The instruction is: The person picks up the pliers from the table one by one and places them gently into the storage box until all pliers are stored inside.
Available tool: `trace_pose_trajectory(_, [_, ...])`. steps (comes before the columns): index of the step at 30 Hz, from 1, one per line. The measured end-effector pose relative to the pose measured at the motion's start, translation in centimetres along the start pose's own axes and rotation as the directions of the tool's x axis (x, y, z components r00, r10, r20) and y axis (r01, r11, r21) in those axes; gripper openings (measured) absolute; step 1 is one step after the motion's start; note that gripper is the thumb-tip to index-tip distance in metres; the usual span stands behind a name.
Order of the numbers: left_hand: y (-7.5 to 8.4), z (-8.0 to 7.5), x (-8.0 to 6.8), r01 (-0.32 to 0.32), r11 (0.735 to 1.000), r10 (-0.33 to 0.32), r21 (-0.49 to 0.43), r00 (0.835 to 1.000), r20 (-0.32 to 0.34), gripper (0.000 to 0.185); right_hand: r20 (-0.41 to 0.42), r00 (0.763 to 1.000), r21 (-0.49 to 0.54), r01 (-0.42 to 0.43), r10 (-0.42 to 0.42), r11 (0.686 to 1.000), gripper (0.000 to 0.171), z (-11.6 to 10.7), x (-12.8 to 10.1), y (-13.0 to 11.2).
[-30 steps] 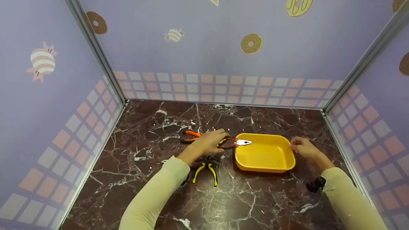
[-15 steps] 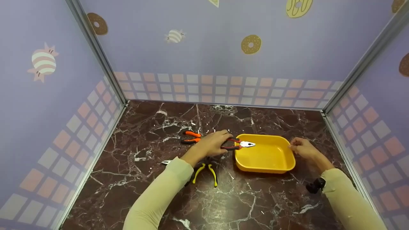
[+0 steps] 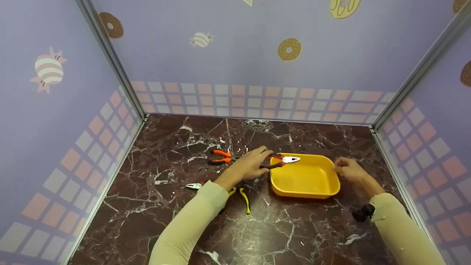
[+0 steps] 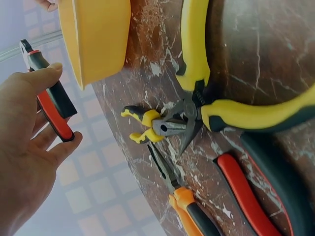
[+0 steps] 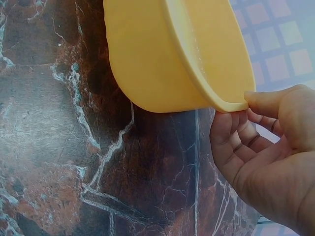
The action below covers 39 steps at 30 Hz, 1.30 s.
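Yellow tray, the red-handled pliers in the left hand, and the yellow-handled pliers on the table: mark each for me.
Yellow tray (image 3: 333, 191), head view, on its near right rim.
Red-handled pliers (image 3: 292, 159), head view, on the metal nose over the tray.
Yellow-handled pliers (image 4: 194, 39), left wrist view, on one yellow handle.

Orange-handled pliers (image 3: 220, 156), yellow-handled pliers (image 3: 241, 195) (partly hidden), marble tabletop (image 3: 257, 228), donut-patterned walls (image 3: 289, 49)

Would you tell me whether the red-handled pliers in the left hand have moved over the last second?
Yes. The red-handled pliers have moved right and risen, their nose now further over the yellow tray, which has stayed put; the left hand grips them.
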<state>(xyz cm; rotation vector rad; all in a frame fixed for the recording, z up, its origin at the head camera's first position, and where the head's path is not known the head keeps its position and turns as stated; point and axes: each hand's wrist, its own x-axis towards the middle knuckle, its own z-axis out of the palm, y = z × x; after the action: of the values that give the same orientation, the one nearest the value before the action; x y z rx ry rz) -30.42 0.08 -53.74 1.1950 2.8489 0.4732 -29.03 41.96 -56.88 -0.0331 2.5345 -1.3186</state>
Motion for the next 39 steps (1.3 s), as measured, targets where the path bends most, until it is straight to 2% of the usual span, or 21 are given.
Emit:
trace_pose_trajectory(5, [0.2, 0.3, 0.6, -0.020, 1.000, 0.020, -0.015, 0.999, -0.033, 0.066, -0.011, 1.000, 0.015, -0.001, 0.002, 1.000, 0.019, 0.0, -0.1, -0.1])
trace_pose_trajectory(17, [1.3, 0.8, 1.4, -0.015, 0.997, 0.011, -0.076, 0.999, -0.044, 0.066, -0.023, 1.000, 0.019, 0.003, -0.003, 1.000, 0.019, 0.1, 0.2, 0.0])
trace_pose_trajectory(28, [2.3, 0.9, 2.0, -0.042, 0.992, 0.034, -0.118, 0.997, -0.067, 0.065, -0.066, 0.997, 0.010, -0.040, 0.040, 0.999, 0.019, 0.0, -0.3, 0.5])
trace_pose_trajectory(39, [2.6, 1.2, 2.7, -0.044, 0.990, 0.040, -0.131, 0.999, -0.036, 0.066, -0.060, 0.998, -0.007, -0.007, 0.007, 1.000, 0.020, 0.2, -0.1, 0.4])
